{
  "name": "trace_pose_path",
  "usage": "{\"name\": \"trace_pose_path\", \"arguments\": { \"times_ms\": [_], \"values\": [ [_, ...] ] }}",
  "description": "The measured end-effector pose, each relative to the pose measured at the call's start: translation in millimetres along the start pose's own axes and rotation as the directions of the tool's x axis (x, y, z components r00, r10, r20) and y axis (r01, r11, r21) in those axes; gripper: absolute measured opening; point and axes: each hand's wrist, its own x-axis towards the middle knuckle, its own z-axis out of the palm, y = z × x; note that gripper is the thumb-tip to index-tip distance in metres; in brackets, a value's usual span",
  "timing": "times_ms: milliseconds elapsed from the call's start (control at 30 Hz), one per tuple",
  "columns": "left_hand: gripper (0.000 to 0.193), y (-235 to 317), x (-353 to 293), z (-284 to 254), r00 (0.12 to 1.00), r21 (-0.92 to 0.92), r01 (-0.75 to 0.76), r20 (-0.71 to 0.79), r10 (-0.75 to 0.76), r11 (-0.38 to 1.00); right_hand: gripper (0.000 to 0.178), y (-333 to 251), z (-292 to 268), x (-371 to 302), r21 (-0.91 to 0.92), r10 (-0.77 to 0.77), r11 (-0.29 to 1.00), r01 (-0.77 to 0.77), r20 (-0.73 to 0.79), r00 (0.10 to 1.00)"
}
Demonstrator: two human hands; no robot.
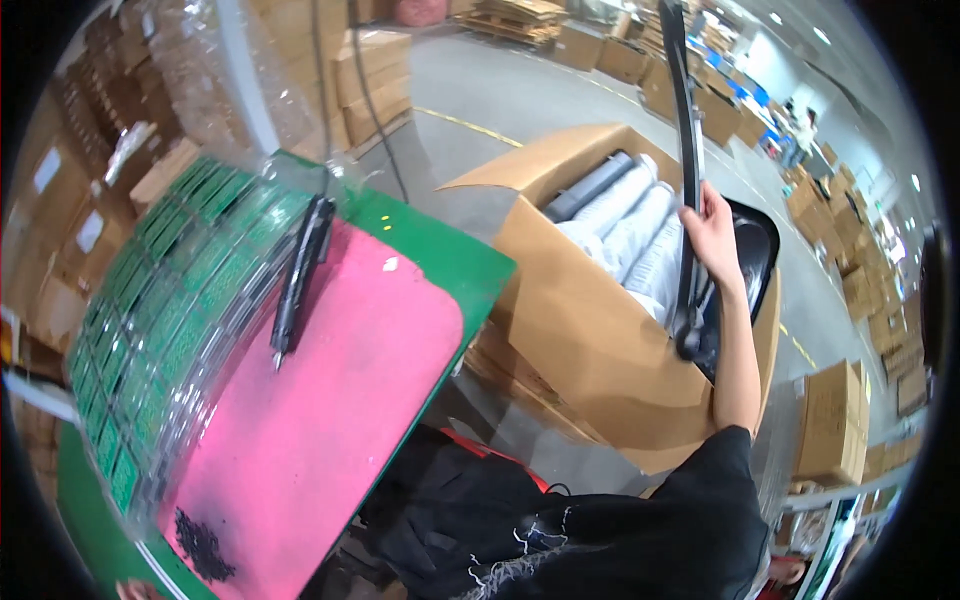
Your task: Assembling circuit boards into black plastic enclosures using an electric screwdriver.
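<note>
My right hand (715,238), arm stretched out, has its fingers wrapped round a long black bar (690,150) with a rounded lower end. The bar stands nearly upright over an open cardboard box (590,320). Inside the box lie several long parts in white wrapping (625,215), with a black part (590,185) beside them and a glossy black tray-like piece (757,240) at the right. Only a bit of my left hand (135,590) shows at the lower left edge, by the green table; its grip is hidden.
On the green table (440,235) is a pink mat (350,370) with a pile of small black screws (203,545). A black electric screwdriver (300,280) hangs over it. Stacked clear trays with green pieces (190,300) line the left. Cardboard boxes (835,420) stand to the right.
</note>
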Motion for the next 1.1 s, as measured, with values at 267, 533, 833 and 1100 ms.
{"name": "trace_pose_path", "arguments": {
  "times_ms": [267,533,833,1100],
  "values": [
    [0.022,30,-33,33,0.560,-0.251,-0.205,0.763,0.323,0.946,0.018,-100,64,-28,-0.010,-0.725,0.585,0.811,0.442,0.528],
    [0.063,23,-68,99,-0.027,-0.221,-0.505,0.970,0.241,0.834,0.016,-169,160,-71,0.443,-0.678,0.196,0.875,0.706,-0.205],
    [0.020,-19,-60,108,0.047,-0.257,-0.514,0.944,0.326,0.818,0.033,-300,343,-7,0.041,-0.847,0.440,0.897,0.352,0.400],
    [0.022,-40,-45,107,0.093,-0.277,-0.511,0.923,0.373,0.814,0.060,-321,458,49,-0.235,-0.471,0.527,0.817,0.719,0.511]
  ]
}}
